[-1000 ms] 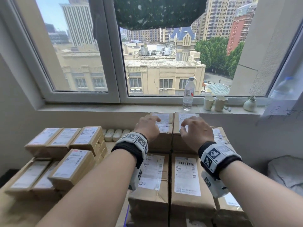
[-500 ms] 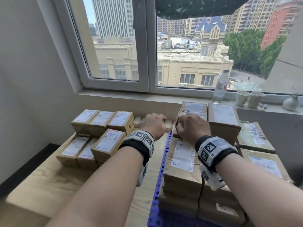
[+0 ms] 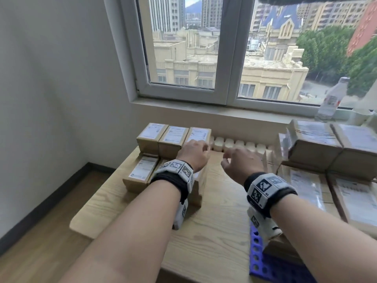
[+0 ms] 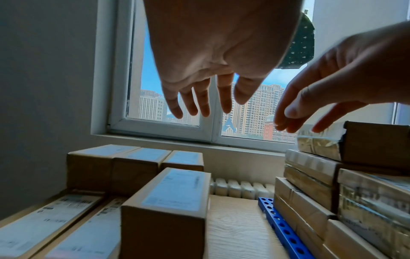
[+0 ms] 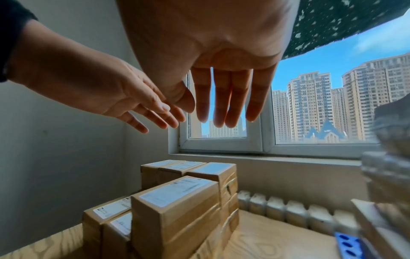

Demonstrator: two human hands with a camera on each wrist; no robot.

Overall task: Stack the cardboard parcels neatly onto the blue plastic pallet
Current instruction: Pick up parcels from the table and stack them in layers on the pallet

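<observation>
Several loose cardboard parcels [image 3: 173,137] with white labels lie in two rows at the table's left. More parcels [image 3: 316,148] are stacked on the blue plastic pallet [image 3: 257,252] at the right. My left hand [image 3: 195,152] hovers above the loose parcels' right end, fingers spread and empty. My right hand [image 3: 234,160] hangs beside it over bare wood, fingers straight, holding nothing. In the left wrist view the left hand [image 4: 199,105] is well above the nearest parcel [image 4: 177,192]. The right wrist view shows the right hand [image 5: 221,108] above the same parcel [image 5: 177,201].
The wooden table [image 3: 204,242] has bare wood between the loose parcels and the pallet. A white radiator [image 3: 238,144] runs along the back under the window sill. A water bottle [image 3: 330,101] stands on the sill. A wall closes off the left side.
Both hands have left the stacked parcels on the pallet and moved left toward the loose parcels. Their fingers have gone from curled to spread. The view has swung left.
</observation>
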